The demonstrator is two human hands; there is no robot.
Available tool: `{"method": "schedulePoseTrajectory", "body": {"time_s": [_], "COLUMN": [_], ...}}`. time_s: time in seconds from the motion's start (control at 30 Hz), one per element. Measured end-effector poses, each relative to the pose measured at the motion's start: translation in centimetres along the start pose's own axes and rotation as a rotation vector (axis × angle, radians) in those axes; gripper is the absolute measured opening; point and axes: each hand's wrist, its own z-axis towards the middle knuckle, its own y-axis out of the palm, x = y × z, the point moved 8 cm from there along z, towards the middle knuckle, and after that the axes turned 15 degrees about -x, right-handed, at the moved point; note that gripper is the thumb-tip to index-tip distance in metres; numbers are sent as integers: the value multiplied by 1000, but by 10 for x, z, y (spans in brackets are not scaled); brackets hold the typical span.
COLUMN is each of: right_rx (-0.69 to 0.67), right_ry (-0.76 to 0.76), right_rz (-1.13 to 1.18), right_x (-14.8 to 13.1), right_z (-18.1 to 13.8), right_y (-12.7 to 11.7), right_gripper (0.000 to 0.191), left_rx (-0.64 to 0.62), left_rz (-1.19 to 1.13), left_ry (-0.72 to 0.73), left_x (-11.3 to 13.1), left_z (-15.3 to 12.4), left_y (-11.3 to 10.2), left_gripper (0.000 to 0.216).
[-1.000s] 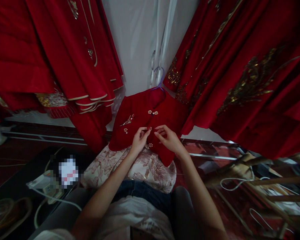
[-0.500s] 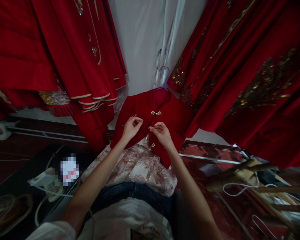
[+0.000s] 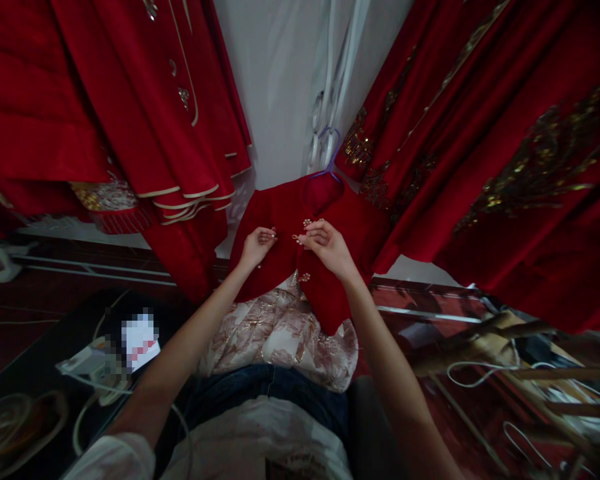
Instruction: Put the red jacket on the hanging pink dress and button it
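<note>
A red jacket (image 3: 273, 207) hangs in front of me on a purple hanger (image 3: 331, 160), its front edges parted at the bottom. My left hand (image 3: 259, 248) is closed in a pinch on a small beaded button at the jacket's left front panel. Opposite it, my right hand (image 3: 330, 250) pinches a small button loop (image 3: 295, 237) that sticks out past the fingertips. A short gap separates button and loop. Just above the right fingers, a pearl-beaded fastener (image 3: 307, 223) is partly covered. Lower down sits another beaded flower (image 3: 306, 277). Pink-and-white patterned cloth (image 3: 280, 333) lies over my lap.
Red garments (image 3: 145, 100) with pale trim hang at the left, and sequined red garments (image 3: 480, 153) at the right. A dark table (image 3: 45, 360) at lower left carries a white packet and cables. Wooden bars (image 3: 560, 380) and cords stand at lower right.
My left hand has moved slightly left and up, its fingertips now at the beaded button. My right hand has risen with the loop, partly covering the upper fastener.
</note>
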Motion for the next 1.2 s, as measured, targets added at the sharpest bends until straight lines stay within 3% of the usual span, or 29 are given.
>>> {"method": "schedulePoseTrajectory", "body": {"time_s": [0.17, 0.3, 0.7, 1.2], "right_rx": [72, 94, 181, 156], "right_ry": [31, 23, -28, -88], "right_rz": [-246, -342, -343, -491], "right_x": [35, 47, 52, 43], "right_z": [37, 46, 46, 42], "right_y": [26, 35, 34, 43], "right_gripper": [18, 19, 15, 12], "left_rx": [3, -32, 14, -35], "left_rz": [-29, -103, -168, -34], "left_ry": [-27, -27, -50, -39], "left_x": [4, 9, 8, 4], "left_z": [1, 0, -1, 4], "left_y": [2, 4, 2, -4], "left_gripper": [16, 19, 23, 20]}}
